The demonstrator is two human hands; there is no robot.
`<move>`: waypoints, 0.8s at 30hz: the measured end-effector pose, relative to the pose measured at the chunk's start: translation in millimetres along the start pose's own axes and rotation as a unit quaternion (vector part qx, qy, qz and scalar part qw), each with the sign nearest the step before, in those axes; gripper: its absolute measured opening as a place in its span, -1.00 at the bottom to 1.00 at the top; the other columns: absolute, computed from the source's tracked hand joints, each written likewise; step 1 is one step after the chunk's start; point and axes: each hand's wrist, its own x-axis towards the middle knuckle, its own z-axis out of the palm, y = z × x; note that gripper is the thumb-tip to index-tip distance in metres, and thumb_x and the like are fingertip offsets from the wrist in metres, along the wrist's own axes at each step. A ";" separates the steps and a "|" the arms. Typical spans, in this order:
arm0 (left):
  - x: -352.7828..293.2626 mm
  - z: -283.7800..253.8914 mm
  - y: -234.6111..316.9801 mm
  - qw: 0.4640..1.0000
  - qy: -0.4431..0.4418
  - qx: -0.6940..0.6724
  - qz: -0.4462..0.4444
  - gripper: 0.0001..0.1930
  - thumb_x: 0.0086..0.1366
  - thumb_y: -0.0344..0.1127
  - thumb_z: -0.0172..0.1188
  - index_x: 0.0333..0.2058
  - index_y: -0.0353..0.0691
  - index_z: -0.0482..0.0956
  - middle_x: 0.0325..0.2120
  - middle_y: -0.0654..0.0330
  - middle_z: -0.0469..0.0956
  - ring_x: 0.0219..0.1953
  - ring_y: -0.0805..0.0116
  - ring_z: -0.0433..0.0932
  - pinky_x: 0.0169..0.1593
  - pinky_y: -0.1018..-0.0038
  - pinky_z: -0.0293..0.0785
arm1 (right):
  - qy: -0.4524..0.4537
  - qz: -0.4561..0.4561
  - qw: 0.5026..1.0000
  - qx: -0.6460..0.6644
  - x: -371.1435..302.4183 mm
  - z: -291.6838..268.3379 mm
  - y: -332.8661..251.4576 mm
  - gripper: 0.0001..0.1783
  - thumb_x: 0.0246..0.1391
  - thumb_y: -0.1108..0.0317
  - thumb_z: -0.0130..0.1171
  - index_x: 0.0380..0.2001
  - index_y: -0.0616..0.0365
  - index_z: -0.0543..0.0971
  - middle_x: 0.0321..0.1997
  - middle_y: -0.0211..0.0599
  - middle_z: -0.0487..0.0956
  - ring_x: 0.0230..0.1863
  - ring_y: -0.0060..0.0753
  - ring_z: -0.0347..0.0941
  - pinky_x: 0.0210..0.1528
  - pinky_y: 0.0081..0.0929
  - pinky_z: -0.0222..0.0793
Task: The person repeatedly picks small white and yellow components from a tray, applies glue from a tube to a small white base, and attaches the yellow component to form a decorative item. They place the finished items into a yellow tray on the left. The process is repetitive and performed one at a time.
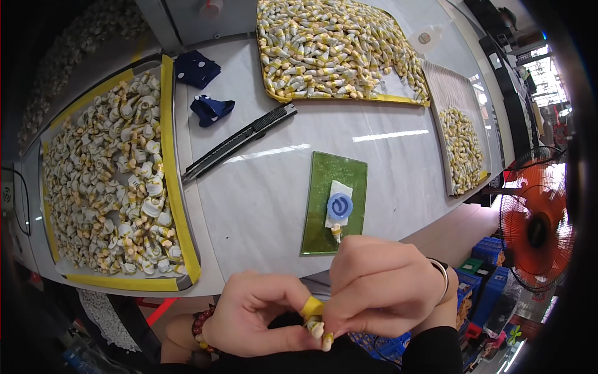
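Close to the table's front edge, my left hand (252,311) pinches a small white-and-yellow moulded piece (315,326) between thumb and index finger. A yellow wrap (313,306) covers that index fingertip. Touching it from the right, my right hand (389,283) has its fingers closed on another tiny piece (327,341) with a pale rounded tip; its upper part is hidden by the fingers. Just beyond the hands lies a green plate (316,212), bearing a white pad (339,187), a blue round cap (339,207) and one loose small piece (337,233).
A yellow-edged tray (180,230) heaped with white pieces stands at left. Another tray (349,97) full of slim pieces is at the back, with a smaller tray (445,87) at right. A black utility knife (243,140) and dark blue cloths (212,110) lie between. An orange fan (537,227) stands right.
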 end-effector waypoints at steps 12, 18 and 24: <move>-0.1 -2.0 0.7 0.999 -0.011 -0.008 -0.029 -0.82 0.12 -0.58 0.22 -0.28 -0.42 0.47 -0.32 0.12 0.57 -0.22 0.46 0.54 -0.11 0.57 0.43 | -0.033 -0.018 0.999 0.037 -1.2 -0.7 7.7 -0.88 -0.11 0.44 0.31 -0.45 0.18 0.58 -0.46 -0.35 0.47 -0.45 -0.33 0.37 -0.43 -0.43 0.26; 3.2 -1.6 5.4 0.999 -0.030 0.019 -0.024 -0.81 0.13 -0.56 0.22 -0.26 -0.40 0.46 -0.35 0.16 0.56 -0.25 0.49 0.53 -0.13 0.59 0.42 | -0.006 0.028 0.971 0.237 -5.6 5.1 14.9 -0.84 -0.14 0.46 0.33 -0.42 0.18 0.58 -0.42 -0.33 0.49 -0.40 -0.29 0.38 -0.33 -0.38 0.28; 3.8 -2.7 3.6 0.999 -0.034 -0.001 -0.038 -0.83 0.14 -0.55 0.21 -0.28 -0.39 0.47 -0.37 0.18 0.55 -0.27 0.51 0.52 -0.15 0.60 0.43 | -0.033 0.022 0.993 0.112 -7.3 1.5 9.5 -0.83 -0.13 0.44 0.34 -0.43 0.19 0.56 -0.42 -0.33 0.51 -0.41 -0.27 0.38 -0.35 -0.39 0.26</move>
